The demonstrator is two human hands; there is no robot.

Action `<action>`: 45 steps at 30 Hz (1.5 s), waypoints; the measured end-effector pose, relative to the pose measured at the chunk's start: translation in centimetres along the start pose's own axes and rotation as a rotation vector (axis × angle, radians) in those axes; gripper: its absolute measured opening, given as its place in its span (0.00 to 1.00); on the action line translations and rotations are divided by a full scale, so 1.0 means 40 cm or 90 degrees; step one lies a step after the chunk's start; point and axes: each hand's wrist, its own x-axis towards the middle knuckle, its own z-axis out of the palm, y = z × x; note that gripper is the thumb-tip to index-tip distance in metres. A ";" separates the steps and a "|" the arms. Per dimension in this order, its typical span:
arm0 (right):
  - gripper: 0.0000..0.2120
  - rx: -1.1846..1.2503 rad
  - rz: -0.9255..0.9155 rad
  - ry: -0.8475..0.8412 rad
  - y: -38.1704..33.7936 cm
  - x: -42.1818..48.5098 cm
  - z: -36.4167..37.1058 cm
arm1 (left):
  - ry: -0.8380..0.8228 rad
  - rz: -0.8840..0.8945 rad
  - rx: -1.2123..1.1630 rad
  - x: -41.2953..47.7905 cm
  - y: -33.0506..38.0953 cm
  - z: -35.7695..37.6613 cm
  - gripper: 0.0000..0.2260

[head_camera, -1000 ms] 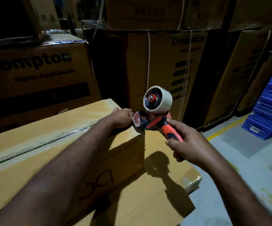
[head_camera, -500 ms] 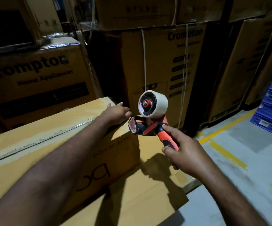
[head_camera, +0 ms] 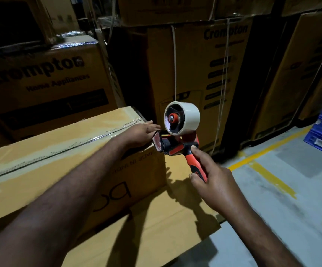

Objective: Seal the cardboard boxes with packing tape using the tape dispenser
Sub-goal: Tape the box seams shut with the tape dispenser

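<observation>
- The right hand (head_camera: 212, 182) curls round the orange-and-black handle of the tape dispenser (head_camera: 176, 146), holding it in the air just off the far right corner of the cardboard box (head_camera: 46, 170).
- The white tape roll (head_camera: 188, 117) sits on top of the dispenser, whose front plate faces the box.
- The left hand (head_camera: 138, 134) lies on that corner of the box top, fingers stretched out, fingertips just beside the dispenser's front.
- A clear tape strip (head_camera: 40, 156) runs along the box's top seam.
</observation>
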 end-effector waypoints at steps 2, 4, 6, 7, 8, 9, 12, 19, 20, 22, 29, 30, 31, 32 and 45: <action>0.33 0.001 0.008 0.005 0.011 -0.009 0.003 | 0.003 0.012 0.000 -0.002 0.011 0.004 0.17; 0.33 0.000 0.016 0.009 0.020 -0.019 0.004 | 0.001 0.020 0.001 -0.004 0.018 0.007 0.17; 0.33 -0.002 0.010 0.006 0.027 -0.033 0.005 | -0.003 0.023 0.002 -0.007 0.020 0.007 0.17; 0.33 0.000 0.002 0.006 0.028 -0.041 0.007 | -0.005 0.023 0.002 -0.008 0.019 0.005 0.17; 0.33 0.002 -0.006 0.010 0.031 -0.050 0.009 | -0.008 0.022 0.004 -0.007 0.018 0.003 0.18; 0.33 0.002 -0.015 0.014 0.035 -0.058 0.012 | -0.011 0.022 0.006 -0.007 0.016 0.002 0.18; 0.33 -0.011 -0.030 0.021 0.049 -0.078 0.021 | -0.012 0.017 -0.001 -0.007 0.016 0.000 0.18; 0.34 -0.039 -0.032 0.020 0.072 -0.102 0.043 | -0.015 0.007 0.001 -0.011 0.035 -0.002 0.18; 0.34 -0.044 -0.036 0.019 0.073 -0.100 0.049 | -0.015 0.004 0.003 -0.012 0.036 -0.004 0.17; 0.35 -0.060 -0.046 0.018 0.078 -0.089 0.063 | -0.016 -0.003 0.005 -0.013 0.042 -0.008 0.17; 0.33 -0.046 -0.031 0.014 0.087 -0.057 0.093 | -0.152 0.034 0.009 -0.048 0.041 -0.003 0.37; 0.32 -0.040 -0.029 0.014 0.087 -0.056 0.096 | -0.162 0.043 0.038 -0.056 0.036 0.001 0.40; 0.32 -0.039 -0.027 0.015 0.087 -0.054 0.099 | -0.167 0.045 0.066 -0.063 0.032 0.005 0.41; 0.32 -0.041 -0.029 0.019 0.085 -0.053 0.102 | -0.164 0.041 0.091 -0.067 0.030 0.007 0.41; 0.33 -0.005 -0.023 0.011 0.075 -0.044 0.130 | -0.095 -0.032 0.136 -0.085 0.059 0.019 0.27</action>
